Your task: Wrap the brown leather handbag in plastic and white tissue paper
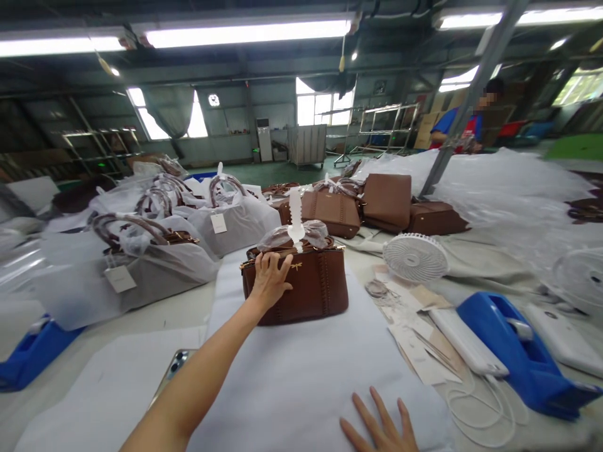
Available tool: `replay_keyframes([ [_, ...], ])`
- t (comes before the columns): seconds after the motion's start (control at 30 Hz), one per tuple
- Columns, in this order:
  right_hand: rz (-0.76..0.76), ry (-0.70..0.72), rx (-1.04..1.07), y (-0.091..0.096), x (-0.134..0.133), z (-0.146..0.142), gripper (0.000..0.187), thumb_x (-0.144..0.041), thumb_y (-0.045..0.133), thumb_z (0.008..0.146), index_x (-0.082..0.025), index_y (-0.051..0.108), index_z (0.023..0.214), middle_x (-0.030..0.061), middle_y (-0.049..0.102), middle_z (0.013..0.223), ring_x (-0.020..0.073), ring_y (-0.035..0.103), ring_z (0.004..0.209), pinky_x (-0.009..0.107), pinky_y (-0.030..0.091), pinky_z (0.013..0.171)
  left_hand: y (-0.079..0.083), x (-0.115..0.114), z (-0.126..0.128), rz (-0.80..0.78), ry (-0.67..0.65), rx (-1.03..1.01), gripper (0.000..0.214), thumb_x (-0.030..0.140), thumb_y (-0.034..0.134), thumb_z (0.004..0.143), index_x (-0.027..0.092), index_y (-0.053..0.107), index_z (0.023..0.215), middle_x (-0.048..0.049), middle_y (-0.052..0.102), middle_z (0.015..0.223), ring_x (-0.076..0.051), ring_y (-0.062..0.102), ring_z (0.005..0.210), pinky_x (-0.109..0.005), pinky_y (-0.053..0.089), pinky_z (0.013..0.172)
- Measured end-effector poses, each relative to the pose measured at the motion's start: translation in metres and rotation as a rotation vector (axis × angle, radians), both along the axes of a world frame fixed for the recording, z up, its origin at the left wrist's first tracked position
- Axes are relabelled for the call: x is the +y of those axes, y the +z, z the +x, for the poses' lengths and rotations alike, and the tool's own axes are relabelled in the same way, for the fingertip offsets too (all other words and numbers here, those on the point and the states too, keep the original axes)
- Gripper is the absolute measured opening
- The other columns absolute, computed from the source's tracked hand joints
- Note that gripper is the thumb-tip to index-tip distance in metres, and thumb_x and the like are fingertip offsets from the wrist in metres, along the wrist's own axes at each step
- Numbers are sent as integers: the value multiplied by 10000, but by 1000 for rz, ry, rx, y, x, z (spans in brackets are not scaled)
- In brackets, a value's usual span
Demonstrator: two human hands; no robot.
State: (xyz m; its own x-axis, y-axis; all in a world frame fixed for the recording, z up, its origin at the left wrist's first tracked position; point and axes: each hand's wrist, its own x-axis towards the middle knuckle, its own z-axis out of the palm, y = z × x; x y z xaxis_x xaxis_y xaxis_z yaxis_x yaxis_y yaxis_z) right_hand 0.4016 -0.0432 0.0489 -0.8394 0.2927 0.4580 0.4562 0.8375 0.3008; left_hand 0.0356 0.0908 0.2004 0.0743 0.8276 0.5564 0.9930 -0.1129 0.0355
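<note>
A brown leather handbag (306, 292) stands upright on a white sheet (301, 376) in front of me. Its wrapped handles (318, 232) carry a white toothed strip (296, 216). My left hand (271, 279) reaches out to the bag's upper left front, fingers bent over the top edge and thumb against the front, near a gold dragonfly ornament (296, 265). At the bottom of the view my right hand (381, 427) lies on the sheet with fingers spread, holding nothing. A phone (173, 367) lies partly behind my left forearm.
Wrapped handbags (160, 270) with tags stand at left; unwrapped brown bags (332, 212) lie behind. On the right are a white fan (414, 257), a power bank (466, 342) with a cable, and a blue tape dispenser (522, 358). Another blue dispenser (40, 351) stands left. A person (464, 129) is beyond a metal post.
</note>
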Motion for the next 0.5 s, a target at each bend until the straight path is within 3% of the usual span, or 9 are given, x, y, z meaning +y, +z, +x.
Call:
replay_keyframes([
  [0.1, 37, 23, -30, 6, 10, -5, 789, -809, 564, 780, -342, 550, 1416, 159, 665, 1294, 456, 118, 1495, 742, -61, 1113, 1, -8, 1, -1, -30, -38, 814, 273, 881, 676, 231, 486, 1387, -156, 451, 1369, -395, 374, 1352, -633, 233, 1181],
  [0.2, -13, -24, -32, 4, 15, -16, 816, -764, 594, 779, -334, 491, 1466, 170, 594, 1396, 506, 288, 1412, 774, 9, 1081, -2, -36, 10, -5, -41, -112, 645, 262, 774, 798, 228, 491, 1377, -175, 344, 1522, -401, 256, 1454, -668, 173, 1195],
  [0.27, -73, -63, -14, 2, 16, -24, 783, -713, 600, 803, -348, 461, 1482, 160, 546, 1454, 514, 420, 1319, 796, 118, 1040, -11, -68, 23, -33, -43, -180, 568, 323, 700, 868, 211, 484, 1381, -188, 357, 1527, -396, 284, 1446, -681, 208, 1180],
  [0.33, -119, -97, -6, 2, 17, -28, 669, -612, 599, 859, -374, 468, 1471, 129, 537, 1471, 487, 502, 1260, 790, 208, 1010, -25, -107, 38, -112, -79, -243, 521, 385, 690, 880, 212, 518, 1340, -155, 539, 1363, -329, 488, 1294, -584, 383, 1123],
  [0.4, -130, -96, 3, 3, 18, -29, 528, -503, 596, 903, -378, 536, 1412, 109, 573, 1438, 451, 561, 1219, 781, 234, 1012, -45, -147, 54, -220, -124, -291, 435, 391, 769, 816, 226, 616, 1188, -90, 661, 1131, -259, 624, 1054, -435, 543, 940],
  [0.5, -115, -16, 70, 8, 20, -27, 289, -375, 570, 951, -341, 679, 1217, 114, 662, 1317, 379, 640, 1142, 754, 206, 1065, -77, -194, 70, -368, -115, -367, 456, 389, 880, 685, 241, 672, 1063, -49, 689, 994, -247, 651, 915, -406, 566, 836],
])
